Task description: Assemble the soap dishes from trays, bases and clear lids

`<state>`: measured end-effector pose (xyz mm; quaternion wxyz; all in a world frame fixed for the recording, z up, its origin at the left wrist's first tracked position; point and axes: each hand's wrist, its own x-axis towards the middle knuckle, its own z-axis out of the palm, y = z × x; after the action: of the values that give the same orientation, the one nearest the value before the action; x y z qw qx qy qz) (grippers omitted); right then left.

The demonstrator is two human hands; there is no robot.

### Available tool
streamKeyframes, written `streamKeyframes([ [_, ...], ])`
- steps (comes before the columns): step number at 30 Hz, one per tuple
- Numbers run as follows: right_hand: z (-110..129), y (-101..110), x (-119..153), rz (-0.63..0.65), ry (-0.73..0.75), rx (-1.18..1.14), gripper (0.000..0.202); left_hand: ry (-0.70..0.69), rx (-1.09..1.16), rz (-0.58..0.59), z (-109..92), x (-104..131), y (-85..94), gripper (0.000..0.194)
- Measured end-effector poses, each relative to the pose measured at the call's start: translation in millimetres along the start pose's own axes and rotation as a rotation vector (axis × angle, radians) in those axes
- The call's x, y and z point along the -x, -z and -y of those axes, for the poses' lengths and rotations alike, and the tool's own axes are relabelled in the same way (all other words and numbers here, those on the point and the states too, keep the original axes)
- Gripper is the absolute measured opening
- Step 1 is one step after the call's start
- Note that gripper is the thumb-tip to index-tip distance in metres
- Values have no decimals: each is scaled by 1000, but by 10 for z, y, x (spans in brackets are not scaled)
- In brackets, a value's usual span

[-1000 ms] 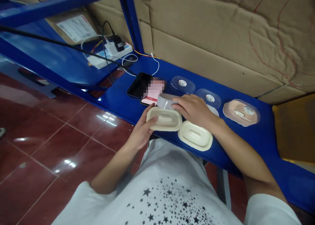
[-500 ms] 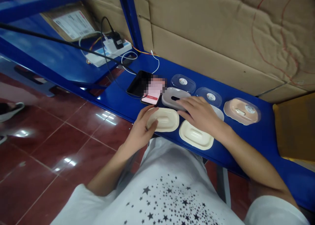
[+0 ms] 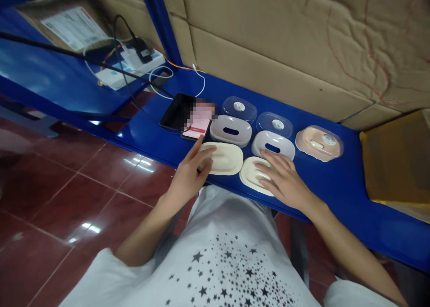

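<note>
My left hand (image 3: 193, 168) rests with fingers apart on the left end of a cream oval tray (image 3: 228, 159) near the shelf's front edge. Fingers spread, my right hand (image 3: 285, 179) lies over a second cream tray (image 3: 250, 173), its upper fingers by a white oval piece with a slot (image 3: 285, 149). Another slotted white piece (image 3: 244, 134) sits behind the left tray. Two clear oval lids with round stickers, a left lid (image 3: 231, 104) and a right lid (image 3: 267, 121), lie behind the white pieces. To the right is a pink dish under a clear cover (image 3: 317, 152).
A phone (image 3: 196, 127) leans by a black case (image 3: 174, 112) left of the dishes. Behind are a power strip with cables (image 3: 114, 76) and a cardboard wall (image 3: 262, 69). A taped box (image 3: 399, 163) stands at the right on the blue shelf (image 3: 342, 186).
My right hand has moved from above the left white piece to the right cream tray, uncovering both slots. The left hand stays at the left tray. The view has shifted slightly.
</note>
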<state>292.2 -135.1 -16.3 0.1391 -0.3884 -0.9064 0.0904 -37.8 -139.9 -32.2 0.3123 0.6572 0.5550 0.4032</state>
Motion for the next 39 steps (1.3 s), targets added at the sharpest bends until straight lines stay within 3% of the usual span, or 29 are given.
streamKeyframes([
  [6,-159,249,49,0,-37,34,54,-44,-133,23,20,20,-7,30],
  [9,-534,459,182,-93,-177,108,64,-68,-200,116,39,-13,22,31],
  [12,-1063,625,323,-70,-332,156,85,-125,-212,173,43,-62,46,33],
  [15,-1503,702,389,-16,-484,139,100,-214,-233,142,5,-80,58,33],
  [18,-1650,770,372,-73,-594,78,97,-300,-139,92,-101,-34,35,35],
  [21,-1427,917,330,-199,-588,-46,93,-241,150,139,-277,38,-63,49],
  [24,-865,1056,257,-274,-410,-161,100,-10,657,402,-485,81,-248,80],
  [25,-629,1070,220,-245,-331,-170,104,73,813,511,-549,89,-323,97],
  [27,-156,1038,133,-105,-164,-166,108,177,1010,618,-649,114,-471,129],
  [29,208,967,53,43,-24,-189,114,155,1068,592,-693,164,-597,131],
  [31,343,925,12,135,50,-215,118,118,1072,545,-676,241,-684,116],
  [34,41,966,69,99,12,-199,111,167,1140,543,-587,354,-738,103],
  [37,-645,983,229,-110,-181,-36,96,203,1207,599,-530,392,-740,106],
  [39,-1109,891,337,-179,-288,64,80,187,1230,622,-531,377,-735,110],
])
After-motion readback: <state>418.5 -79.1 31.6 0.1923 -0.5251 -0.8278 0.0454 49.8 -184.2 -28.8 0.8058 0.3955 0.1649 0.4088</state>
